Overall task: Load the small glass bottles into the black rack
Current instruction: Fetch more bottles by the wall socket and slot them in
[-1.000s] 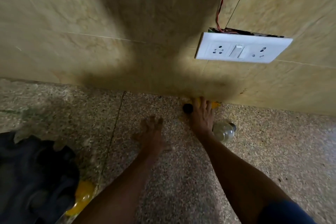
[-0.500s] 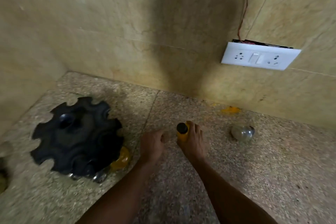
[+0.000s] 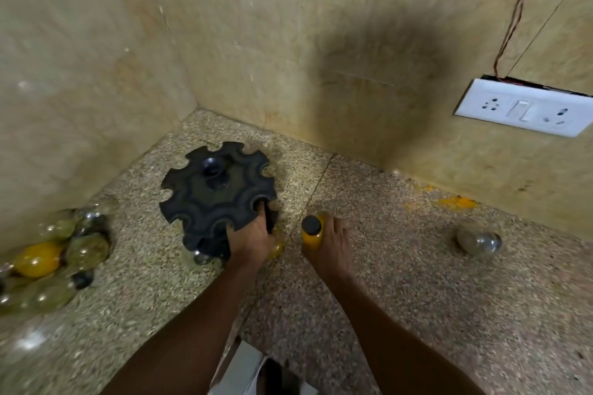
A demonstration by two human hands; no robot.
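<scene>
Head view, looking down into a corner of tan tiled walls and speckled stone floor. Black rack (image 3: 218,194), round with scalloped notches along its rim, stands on the floor near the corner. Left hand (image 3: 252,242) grips the rack's near edge, one finger hooked into a notch, the rest curled under the rim. Right hand (image 3: 332,242) is wrapped round a small orange bottle (image 3: 312,234) with a black cap, held upright just right of the rack and apart from it. A bit of yellow glass shows below the left hand, at the rack's lower tier; details are blurred. Pile of bottles (image 3: 53,261), clear, greenish and one orange, lies against the left wall. One clear bottle (image 3: 478,240) lies on its side on the floor, well right of the hands. White socket plate (image 3: 523,107) sits on the back wall, red wire (image 3: 513,19) rising from it. Orange smear (image 3: 457,202) at the wall's foot.
</scene>
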